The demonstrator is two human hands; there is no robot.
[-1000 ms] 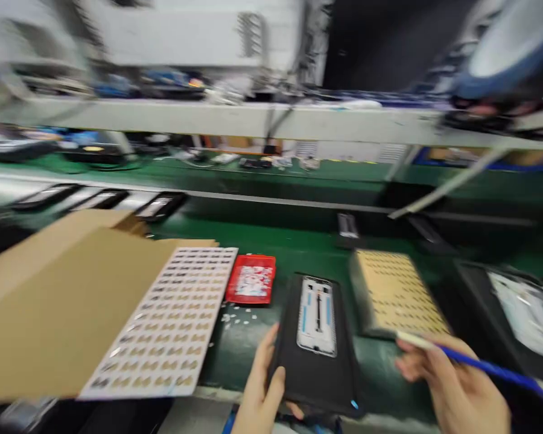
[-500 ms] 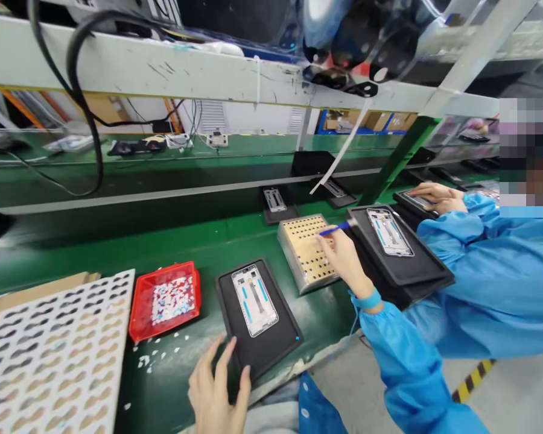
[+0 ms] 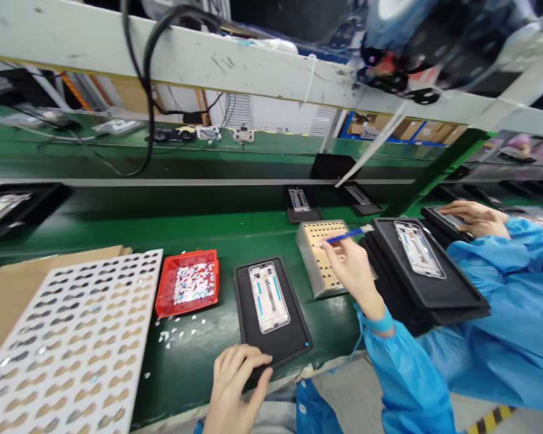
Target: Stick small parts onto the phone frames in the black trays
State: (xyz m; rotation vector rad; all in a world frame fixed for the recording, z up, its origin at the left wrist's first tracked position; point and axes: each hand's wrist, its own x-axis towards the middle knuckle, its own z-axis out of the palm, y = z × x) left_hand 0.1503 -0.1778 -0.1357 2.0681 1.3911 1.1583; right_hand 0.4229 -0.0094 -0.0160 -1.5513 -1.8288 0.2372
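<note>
Bright even overhead light, sharp centre, warped blurry edges

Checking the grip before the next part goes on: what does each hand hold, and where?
The right hand holds a blue tool by its rear end. The left hand rests on the black tray's near corner.
</note>
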